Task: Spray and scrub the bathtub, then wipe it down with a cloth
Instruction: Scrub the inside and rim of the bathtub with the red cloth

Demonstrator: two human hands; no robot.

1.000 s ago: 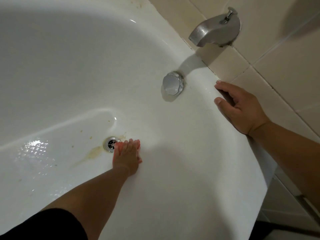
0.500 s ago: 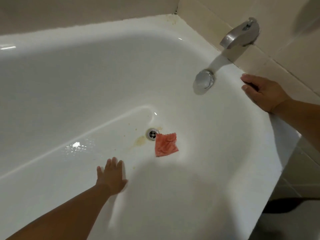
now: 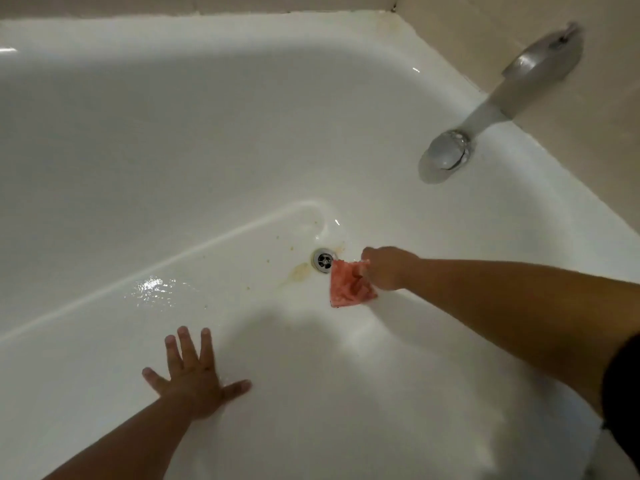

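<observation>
Your right hand [image 3: 388,268] is curled into a knuckled shape on the upper right edge of the cloth [image 3: 348,287] and grips it there, though the fingertips are tucked under and hidden. The cloth is a small, nubbly pink square lying on the bathtub [image 3: 207,26] floor, one corner just touching the round metal drain [image 3: 323,260]. Your left hand [image 3: 194,382] lies flat and empty on the smooth white near wall of the tub, fingers straight and spread. Both your forearms are cut off by the frame edge. The grey metal spout [image 3: 540,67] on the beige tiled wall [image 3: 588,140] is smeared with blur, so its details are hard to make out. Below it sits a domed overflow cover [image 3: 446,154]. A yellowish stain [image 3: 299,273] spreads left of the drain, and wet gloss glitters on the floor further left.
</observation>
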